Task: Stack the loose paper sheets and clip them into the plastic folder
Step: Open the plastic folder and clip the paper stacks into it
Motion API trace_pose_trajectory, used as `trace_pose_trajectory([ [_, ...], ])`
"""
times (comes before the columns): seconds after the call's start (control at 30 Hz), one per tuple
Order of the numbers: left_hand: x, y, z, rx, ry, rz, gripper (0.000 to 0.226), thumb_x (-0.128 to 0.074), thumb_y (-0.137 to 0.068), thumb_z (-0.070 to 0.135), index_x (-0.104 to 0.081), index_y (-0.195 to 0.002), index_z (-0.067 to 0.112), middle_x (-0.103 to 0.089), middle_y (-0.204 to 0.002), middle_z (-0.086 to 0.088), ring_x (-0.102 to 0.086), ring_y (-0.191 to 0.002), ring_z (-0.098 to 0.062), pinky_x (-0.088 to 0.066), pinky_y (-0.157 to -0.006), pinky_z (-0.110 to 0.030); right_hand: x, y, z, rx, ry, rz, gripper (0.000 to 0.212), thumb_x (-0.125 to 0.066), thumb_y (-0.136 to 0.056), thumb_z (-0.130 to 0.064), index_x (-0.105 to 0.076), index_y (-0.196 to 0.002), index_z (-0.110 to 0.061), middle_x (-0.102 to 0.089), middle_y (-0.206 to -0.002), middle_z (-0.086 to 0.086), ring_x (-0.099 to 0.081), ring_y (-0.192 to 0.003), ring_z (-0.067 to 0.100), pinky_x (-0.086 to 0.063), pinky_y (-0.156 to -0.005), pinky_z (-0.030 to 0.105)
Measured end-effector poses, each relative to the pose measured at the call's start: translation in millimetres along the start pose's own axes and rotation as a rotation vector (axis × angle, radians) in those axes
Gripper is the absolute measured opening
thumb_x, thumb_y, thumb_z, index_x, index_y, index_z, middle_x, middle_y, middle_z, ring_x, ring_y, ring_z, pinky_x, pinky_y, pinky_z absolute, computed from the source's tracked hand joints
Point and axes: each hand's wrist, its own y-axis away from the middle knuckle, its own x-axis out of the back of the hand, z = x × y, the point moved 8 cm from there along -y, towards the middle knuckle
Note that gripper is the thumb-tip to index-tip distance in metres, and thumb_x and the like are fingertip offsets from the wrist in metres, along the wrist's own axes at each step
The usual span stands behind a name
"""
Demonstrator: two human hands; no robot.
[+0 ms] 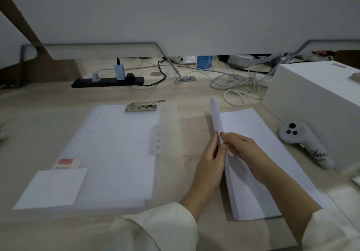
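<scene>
two hands, left hand (209,165) and right hand (242,146), pinch the raised edge of the paper sheets (272,143) | sheets on desk (185,98) right of open plastic folder (116,143) | risk: loose pinch lets sheets fan out, uneven stack misses clip (141,107)

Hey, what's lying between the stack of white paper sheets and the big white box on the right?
A pale grey handheld controller with black buttons lies there on the light wooden desk, seen in the head view.

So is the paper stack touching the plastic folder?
Apart. The head view shows bare table between the plastic folder and the paper stack.
</scene>
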Motion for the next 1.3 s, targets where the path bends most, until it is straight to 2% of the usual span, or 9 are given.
trace_pose_trajectory([
  [0.13,1,-1,-2,0.002,0.000,0.009,0.050,-0.039,-0.098,0.034,-0.026,-0.145,0.031,-0.036,-0.150,0.007,-0.038,-0.133,-0.008,-0.035,-0.109,-0.027,0,2,2,-0.011,-0.053,0.012,0.023,-0.052,-0.092,-0.029,-0.070,-0.102,-0.020,-0.070,-0.103,-0.004,-0.062,-0.101,0.005,-0.047,-0.087,0.015],
  [0.37,2,0,-4,0.021,0.001,0.007,0.047,-0.038,-0.099,0.030,-0.028,-0.145,0.030,-0.038,-0.146,0.011,-0.037,-0.117,0.006,-0.032,-0.082,-0.002,-2,4,3,-0.007,-0.049,0.010,0.025,-0.051,-0.093,-0.031,-0.067,-0.111,-0.024,-0.068,-0.112,-0.009,-0.059,-0.107,0.001,-0.042,-0.094,0.017],
  [0.53,3,0,-4,0.024,0.005,0.012,0.047,-0.038,-0.099,0.030,-0.028,-0.145,0.031,-0.039,-0.144,0.012,-0.038,-0.113,0.008,-0.032,-0.080,-0.002,-3,5,1,0.001,-0.035,0.018,0.022,-0.049,-0.093,-0.033,-0.062,-0.111,-0.031,-0.065,-0.104,-0.016,-0.057,-0.097,-0.005,-0.041,-0.080,0.009],
  [0.7,4,1,-3,0.032,-0.003,0.012,0.047,-0.037,-0.099,0.031,-0.028,-0.145,0.032,-0.039,-0.147,0.009,-0.038,-0.117,0.004,-0.033,-0.081,-0.004,-3,5,3,-0.012,0.016,0.038,0.038,-0.048,-0.093,-0.036,-0.058,-0.126,-0.020,-0.062,-0.121,-0.007,-0.054,-0.115,0.006,-0.037,-0.102,0.022],
  [0.87,5,2,-2,0.029,0.013,0.020,0.046,-0.037,-0.099,0.030,-0.029,-0.144,0.031,-0.038,-0.146,0.013,-0.036,-0.119,0.006,-0.032,-0.086,-0.003,-3,5,6,-0.028,0.050,0.064,0.040,-0.047,-0.093,-0.037,-0.056,-0.129,-0.019,-0.058,-0.126,-0.006,-0.050,-0.117,0.008,-0.035,-0.101,0.023],
  [0.97,6,3,-1,0.015,0.010,0.030,0.045,-0.038,-0.099,0.033,-0.031,-0.143,0.032,-0.042,-0.142,0.015,-0.041,-0.123,0.002,-0.036,-0.100,-0.016,-3,5,7,-0.038,0.077,0.083,0.039,-0.046,-0.094,-0.035,-0.059,-0.126,-0.017,-0.061,-0.121,-0.004,-0.053,-0.115,0.011,-0.037,-0.098,0.024],
  [1.07,7,4,0,0.011,-0.011,0.050,0.043,-0.037,-0.098,0.034,-0.034,-0.141,0.032,-0.050,-0.132,0.016,-0.048,-0.118,0.002,-0.040,-0.102,-0.022,-2,7,4,-0.019,0.086,0.112,0.028,-0.045,-0.095,-0.029,-0.068,-0.102,-0.014,-0.065,-0.093,-0.002,-0.058,-0.090,0.009,-0.042,-0.082,0.019],
  [1.17,11,6,1,0.020,-0.057,0.104,0.043,-0.029,-0.101,0.028,-0.032,-0.144,0.025,-0.042,-0.143,0.011,-0.041,-0.128,-0.003,-0.029,-0.108,-0.020,-1,8,3,-0.016,0.114,0.136,0.031,-0.044,-0.095,-0.024,-0.045,-0.066,-0.012,-0.043,-0.064,0.005,-0.039,-0.063,0.014,-0.033,-0.066,0.024],
  [1.3,14,7,-1,0.029,-0.123,0.166,0.046,-0.025,-0.102,0.024,-0.022,-0.147,0.021,-0.028,-0.154,0.007,-0.024,-0.141,-0.007,-0.019,-0.109,-0.018,0,9,2,0.004,0.142,0.150,0.033,-0.043,-0.094,-0.021,-0.035,-0.064,-0.011,-0.032,-0.058,0.001,-0.029,-0.058,0.012,-0.027,-0.059,0.023],
])
